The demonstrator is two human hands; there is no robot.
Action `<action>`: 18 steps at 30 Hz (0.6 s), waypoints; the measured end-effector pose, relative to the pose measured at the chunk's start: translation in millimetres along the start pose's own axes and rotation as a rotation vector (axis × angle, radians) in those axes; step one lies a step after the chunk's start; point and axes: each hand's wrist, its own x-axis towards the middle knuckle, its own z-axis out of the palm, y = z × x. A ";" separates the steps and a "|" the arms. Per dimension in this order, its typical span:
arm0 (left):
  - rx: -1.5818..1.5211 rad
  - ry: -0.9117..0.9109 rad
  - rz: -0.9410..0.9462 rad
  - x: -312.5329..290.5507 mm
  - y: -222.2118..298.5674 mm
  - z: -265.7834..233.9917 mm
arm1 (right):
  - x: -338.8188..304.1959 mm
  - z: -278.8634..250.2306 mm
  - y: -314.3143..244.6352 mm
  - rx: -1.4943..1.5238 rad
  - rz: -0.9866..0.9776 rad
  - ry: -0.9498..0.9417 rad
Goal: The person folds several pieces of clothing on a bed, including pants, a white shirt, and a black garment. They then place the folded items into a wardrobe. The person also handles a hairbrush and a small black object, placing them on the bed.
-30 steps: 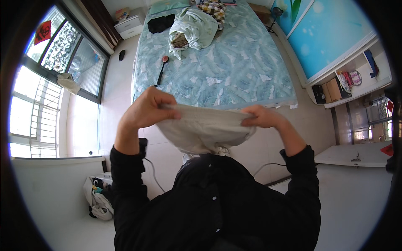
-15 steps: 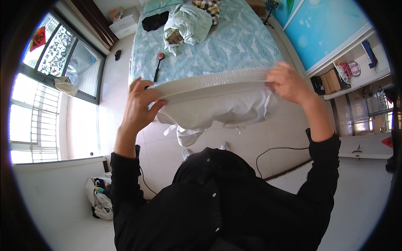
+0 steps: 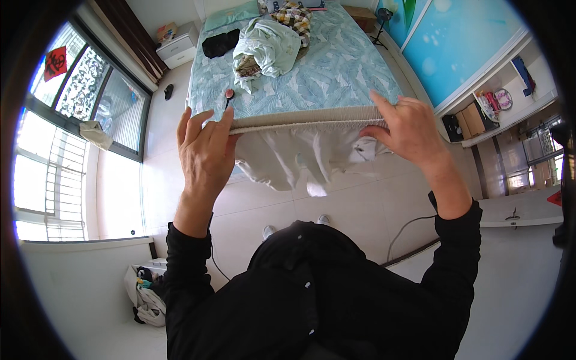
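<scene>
A pale beige garment with a gathered elastic waistband, which looks like trousers [image 3: 279, 153], hangs stretched between my two hands just off the foot of the bed. My left hand [image 3: 207, 144] grips the left end of the waistband, thumb below and fingers over the top. At the other end, my right hand [image 3: 411, 129] holds the band with its thumb under the cloth, while its index finger points out over the bed. The legs of the trousers are bunched and cannot be told apart. Beyond the waistband lies a bed [image 3: 336, 78] with a blue leaf-patterned sheet.
On the bed are a pale green crumpled cloth [image 3: 279, 45], a plaid cloth [image 3: 294, 18], a black cloth [image 3: 220, 43] and a round-headed black-handled tool [image 3: 229, 96]. A bag of clothes [image 3: 144, 297] stands at lower left. A cable [image 3: 399, 234] crosses the floor at right.
The waistband has turned so its gathered edge faces up, and the hanging cloth has swung. Both hands have shifted slightly, and the right fingers have spread outward.
</scene>
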 end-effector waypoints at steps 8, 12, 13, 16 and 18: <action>-0.049 -0.025 -0.012 0.2 12.8 -15.4 | 0.8 -14.5 -18.1 0.118 -0.076 0.055; -0.147 -0.091 0.053 -4.5 17.6 -22.7 | 0.9 -18.4 -20.2 0.196 -0.184 0.232; -0.200 -0.126 0.080 -6.0 16.9 -22.1 | 0.8 -16.6 -19.1 0.204 -0.190 0.208; -0.800 -0.215 -0.223 -4.0 7.3 -2.3 | -0.7 1.0 -13.2 0.706 -0.028 -0.018; -0.880 -0.381 -0.474 -9.1 5.1 12.6 | 1.8 24.7 -7.2 0.812 0.231 -0.271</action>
